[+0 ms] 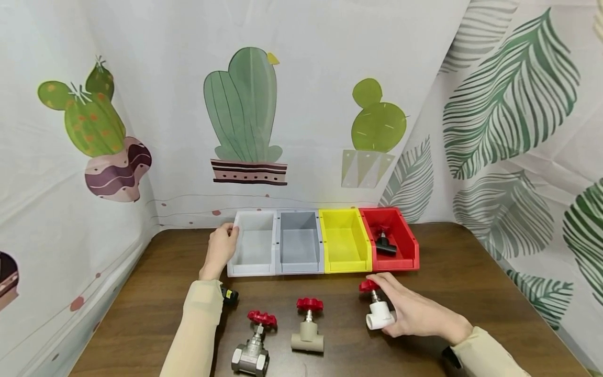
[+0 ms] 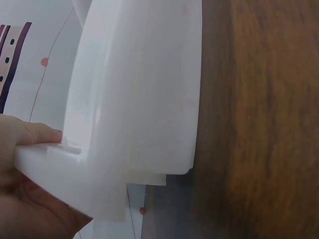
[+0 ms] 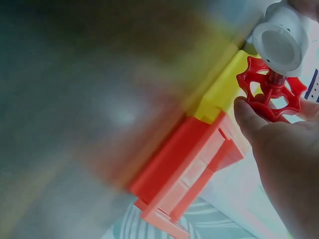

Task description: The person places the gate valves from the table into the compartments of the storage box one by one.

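Note:
My left hand (image 1: 221, 247) grips the outer rim of the white bin (image 1: 255, 269) at the left end of the row. In the left wrist view, the fingers (image 2: 42, 133) curl over the bin's rim (image 2: 70, 149). Between the fingers of my right hand (image 1: 414, 309) is a white plastic valve (image 1: 379, 316) with a red handwheel (image 1: 369, 285), in front of the red bin (image 1: 409, 246). The right wrist view shows the thumb (image 3: 249, 117) against the red handwheel (image 3: 269, 112). A black valve (image 1: 385, 245) lies inside the red bin.
A grey bin (image 1: 299, 267) and a yellow bin (image 1: 345, 266) stand between the white and red ones. On the wooden table (image 1: 348, 361) lie a metal valve (image 1: 250, 357) and a beige valve (image 1: 308, 336), both with red handwheels. A printed curtain (image 1: 311, 104) hangs behind.

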`<move>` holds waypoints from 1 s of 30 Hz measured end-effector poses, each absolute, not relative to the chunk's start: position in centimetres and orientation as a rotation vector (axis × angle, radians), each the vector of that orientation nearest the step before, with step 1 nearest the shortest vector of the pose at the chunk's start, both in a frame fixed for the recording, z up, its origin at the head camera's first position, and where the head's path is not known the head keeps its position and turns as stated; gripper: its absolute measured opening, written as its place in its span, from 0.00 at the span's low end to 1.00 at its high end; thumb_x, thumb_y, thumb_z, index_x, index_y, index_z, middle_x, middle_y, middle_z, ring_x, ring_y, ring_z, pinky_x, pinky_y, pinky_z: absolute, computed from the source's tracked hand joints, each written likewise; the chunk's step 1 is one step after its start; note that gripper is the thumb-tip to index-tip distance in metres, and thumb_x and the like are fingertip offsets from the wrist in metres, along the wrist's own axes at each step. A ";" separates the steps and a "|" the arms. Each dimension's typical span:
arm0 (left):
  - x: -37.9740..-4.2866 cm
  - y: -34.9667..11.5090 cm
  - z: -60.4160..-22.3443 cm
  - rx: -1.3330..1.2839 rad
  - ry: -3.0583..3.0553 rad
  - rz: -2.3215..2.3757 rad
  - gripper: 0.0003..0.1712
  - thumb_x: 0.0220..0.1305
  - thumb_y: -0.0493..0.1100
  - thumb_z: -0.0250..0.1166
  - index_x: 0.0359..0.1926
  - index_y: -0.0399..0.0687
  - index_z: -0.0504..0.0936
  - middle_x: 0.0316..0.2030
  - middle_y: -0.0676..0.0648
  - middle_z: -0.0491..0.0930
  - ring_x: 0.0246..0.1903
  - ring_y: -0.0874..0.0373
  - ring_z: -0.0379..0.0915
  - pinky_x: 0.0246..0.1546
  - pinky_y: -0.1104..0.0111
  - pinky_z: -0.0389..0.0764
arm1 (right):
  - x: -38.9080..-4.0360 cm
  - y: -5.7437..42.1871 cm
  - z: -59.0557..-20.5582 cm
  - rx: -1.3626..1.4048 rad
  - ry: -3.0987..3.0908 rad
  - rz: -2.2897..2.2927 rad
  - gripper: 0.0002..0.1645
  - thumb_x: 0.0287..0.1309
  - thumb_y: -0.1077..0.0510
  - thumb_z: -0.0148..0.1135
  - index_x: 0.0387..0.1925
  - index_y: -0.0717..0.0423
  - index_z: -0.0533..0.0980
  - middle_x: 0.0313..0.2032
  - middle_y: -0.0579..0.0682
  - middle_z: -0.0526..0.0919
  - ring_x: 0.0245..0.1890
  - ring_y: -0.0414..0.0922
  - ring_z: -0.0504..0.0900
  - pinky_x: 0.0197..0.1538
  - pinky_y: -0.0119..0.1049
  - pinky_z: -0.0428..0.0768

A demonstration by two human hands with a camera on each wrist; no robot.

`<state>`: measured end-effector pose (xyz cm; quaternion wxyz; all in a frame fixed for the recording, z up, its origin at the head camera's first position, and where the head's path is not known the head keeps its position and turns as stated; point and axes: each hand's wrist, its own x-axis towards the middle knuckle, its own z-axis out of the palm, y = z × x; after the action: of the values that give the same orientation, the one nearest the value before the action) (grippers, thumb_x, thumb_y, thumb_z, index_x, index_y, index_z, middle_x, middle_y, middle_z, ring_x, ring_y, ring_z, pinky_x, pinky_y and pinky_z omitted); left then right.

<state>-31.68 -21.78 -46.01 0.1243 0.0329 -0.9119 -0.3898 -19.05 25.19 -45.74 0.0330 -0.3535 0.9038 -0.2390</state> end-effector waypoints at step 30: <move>-31.6 -21.7 -45.9 0.084 -2.656 -1.149 0.21 0.76 0.46 0.51 0.55 0.34 0.77 0.30 0.42 0.75 0.24 0.52 0.67 0.25 0.63 0.69 | -24.5 22.9 -39.6 -1.103 2.817 -0.557 0.61 0.35 0.53 0.82 0.70 0.52 0.57 0.62 0.44 0.63 0.54 0.41 0.66 0.47 0.35 0.79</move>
<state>-31.65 -21.72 -45.85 0.1231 0.0289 -0.9105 -0.3938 -24.52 22.94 -39.65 0.0327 -0.3584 0.9153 -0.1809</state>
